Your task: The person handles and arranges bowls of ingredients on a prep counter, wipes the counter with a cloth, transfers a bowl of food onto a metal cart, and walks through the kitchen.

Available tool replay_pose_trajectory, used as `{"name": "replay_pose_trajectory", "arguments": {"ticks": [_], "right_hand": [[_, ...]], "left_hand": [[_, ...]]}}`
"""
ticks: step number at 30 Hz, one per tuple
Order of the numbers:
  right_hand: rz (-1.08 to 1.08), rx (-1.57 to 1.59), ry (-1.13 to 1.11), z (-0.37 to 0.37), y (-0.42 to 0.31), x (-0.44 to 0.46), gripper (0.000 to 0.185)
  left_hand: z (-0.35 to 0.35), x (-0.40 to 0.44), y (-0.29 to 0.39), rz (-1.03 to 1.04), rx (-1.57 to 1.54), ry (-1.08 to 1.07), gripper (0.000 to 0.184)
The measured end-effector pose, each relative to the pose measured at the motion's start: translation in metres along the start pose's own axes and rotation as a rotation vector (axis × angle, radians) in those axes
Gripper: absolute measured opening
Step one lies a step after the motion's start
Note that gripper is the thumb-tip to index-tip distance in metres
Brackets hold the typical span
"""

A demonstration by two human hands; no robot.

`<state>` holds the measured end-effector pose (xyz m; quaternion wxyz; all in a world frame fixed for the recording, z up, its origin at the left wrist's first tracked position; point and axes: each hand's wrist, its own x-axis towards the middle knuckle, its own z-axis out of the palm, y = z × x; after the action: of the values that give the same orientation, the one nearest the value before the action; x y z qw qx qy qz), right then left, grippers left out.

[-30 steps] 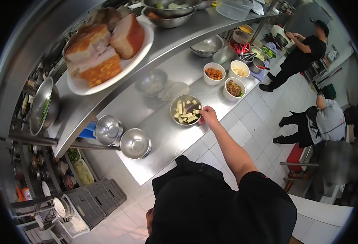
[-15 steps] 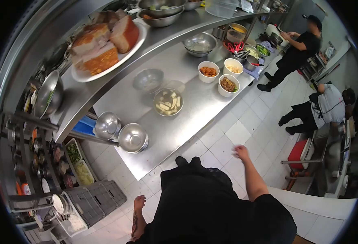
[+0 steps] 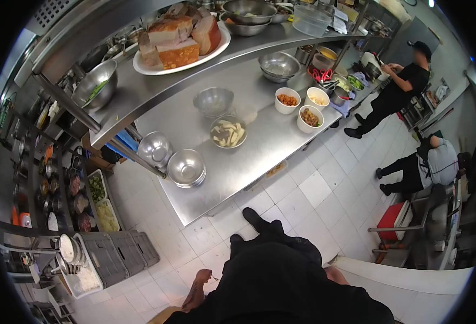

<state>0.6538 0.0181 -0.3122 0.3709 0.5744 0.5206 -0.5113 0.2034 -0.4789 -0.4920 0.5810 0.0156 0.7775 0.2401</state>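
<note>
My left hand [image 3: 203,276] hangs low over the floor, left of my body, with loosely curled fingers and nothing visible in them. My right hand is out of view; only a bit of bare right arm shows beside the black clothing. On the steel table [image 3: 259,156] sits a bowl of pale cut pieces [image 3: 228,132], with an empty metal bowl [image 3: 213,101] behind it. Stacked metal bowls [image 3: 186,167] stand near the left end. White tubs of orange-brown food [image 3: 287,100], pale food [image 3: 317,98] and brown meat [image 3: 310,117] are grouped farther right.
A shelf [image 3: 141,100] above the table holds a plate of roasted meat [image 3: 177,48] and metal bowls. Grey crates [image 3: 124,256] stand at lower left. One person in black [image 3: 405,81] and another in a grey top [image 3: 438,162] are at the right.
My right hand left the bowl of pale pieces, swung back over the floor and went out of view. My left hand came into view. The view has shifted, showing more of the shelf.
</note>
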Motion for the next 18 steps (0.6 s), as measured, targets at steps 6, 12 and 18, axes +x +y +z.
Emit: {"name": "replay_pose_trajectory", "arguments": {"ticks": [6,12,18], "right_hand": [[-0.577,-0.349,0.465,-0.078,-0.161,0.033,0.024],[-1.156,-0.310,0.319,-0.130,-0.471,-0.039,0.023],[-1.444,-0.485,0.735,-0.131,-0.728,-0.035,0.021]], "left_hand": [[-0.026,-0.081,0.203,0.328,-0.522,-0.269,0.034],[-0.086,-0.083,0.464,0.650,-0.657,0.068,0.066],[-0.114,-0.039,0.619,0.464,-1.059,0.343,0.078]]}}
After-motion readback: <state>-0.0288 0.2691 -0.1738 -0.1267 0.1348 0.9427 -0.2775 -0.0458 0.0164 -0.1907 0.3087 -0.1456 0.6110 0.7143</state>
